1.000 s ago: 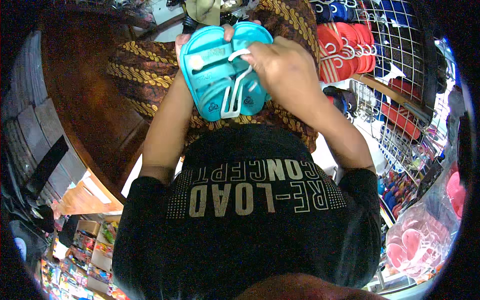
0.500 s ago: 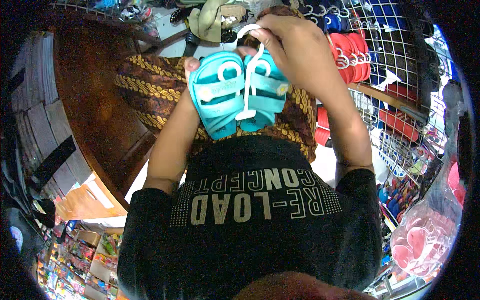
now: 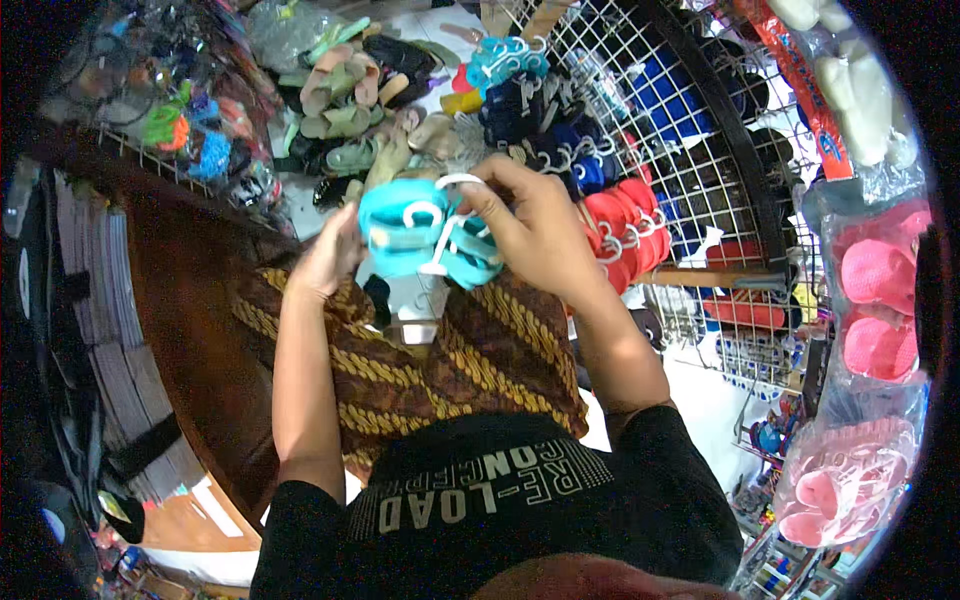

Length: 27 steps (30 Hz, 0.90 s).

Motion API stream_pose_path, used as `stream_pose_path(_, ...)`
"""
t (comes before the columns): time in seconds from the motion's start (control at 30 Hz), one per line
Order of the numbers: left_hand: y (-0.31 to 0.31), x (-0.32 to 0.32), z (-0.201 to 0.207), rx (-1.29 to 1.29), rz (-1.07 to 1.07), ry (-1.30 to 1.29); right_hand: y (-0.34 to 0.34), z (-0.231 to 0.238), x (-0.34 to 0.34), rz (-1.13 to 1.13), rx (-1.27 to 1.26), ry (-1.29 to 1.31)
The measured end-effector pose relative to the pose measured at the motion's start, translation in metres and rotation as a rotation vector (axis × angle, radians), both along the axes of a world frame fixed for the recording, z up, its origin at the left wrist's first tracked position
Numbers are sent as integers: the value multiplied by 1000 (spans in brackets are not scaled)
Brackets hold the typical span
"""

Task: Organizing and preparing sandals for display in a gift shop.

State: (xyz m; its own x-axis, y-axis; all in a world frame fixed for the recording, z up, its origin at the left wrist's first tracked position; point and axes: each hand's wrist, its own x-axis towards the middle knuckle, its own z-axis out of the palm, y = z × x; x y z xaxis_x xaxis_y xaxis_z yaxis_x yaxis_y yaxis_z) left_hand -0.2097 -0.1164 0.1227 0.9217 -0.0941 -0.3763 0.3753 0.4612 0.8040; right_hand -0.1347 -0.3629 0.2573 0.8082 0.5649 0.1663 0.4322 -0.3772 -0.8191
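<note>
A pair of turquoise sandals (image 3: pixel 404 225) hangs in front of me on a white plastic hanger (image 3: pixel 441 247), slightly blurred by motion. My right hand (image 3: pixel 520 215) pinches the hanger near its hooked top, thumb and fingers closed on it. At the left side of the sandals is my left hand (image 3: pixel 332 255), its fingers stretched upward and not wrapped round anything. Whether its fingertips touch the left sandal, I cannot tell. Below the pair lies the brown and yellow patterned cloth (image 3: pixel 510 330) over my lap.
Piled sandals (image 3: pixel 345 90) lie on the floor ahead. Red sandals on white hangers (image 3: pixel 625 225) hang at a white wire rack (image 3: pixel 690 130) on the right. Bagged pink footwear (image 3: pixel 880 300) lines the far right. A brown wooden panel (image 3: pixel 185 300) stands on the left.
The sandals have swung forward and left, away from my body. My left hand has come off the sandal it was holding. My right hand keeps the hanger. The view has tilted up toward the floor pile.
</note>
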Motion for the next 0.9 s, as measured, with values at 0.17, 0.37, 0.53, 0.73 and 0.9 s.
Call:
stream_pose_path(0.17, 22, 84, 7, 464, 396, -8, 40, -63, 99, -129, 48, -103)
stream_pose_path(0.37, 10, 165, -58, 607, 225, 12, 76, -182, 273, -319, 69, -9)
stream_pose_path(0.53, -6, 195, -80, 675, -100, 9, 74, -260, 390, -444, -43, -320)
stream_pose_path(0.73, -1, 223, -84, 683, -100, -82, 65, -298, 469, -532, -249, -355)
stream_pose_path(0.9, 6, 229, -112, 757, -84, -124, 62, -314, 498, -418, -509, -322)
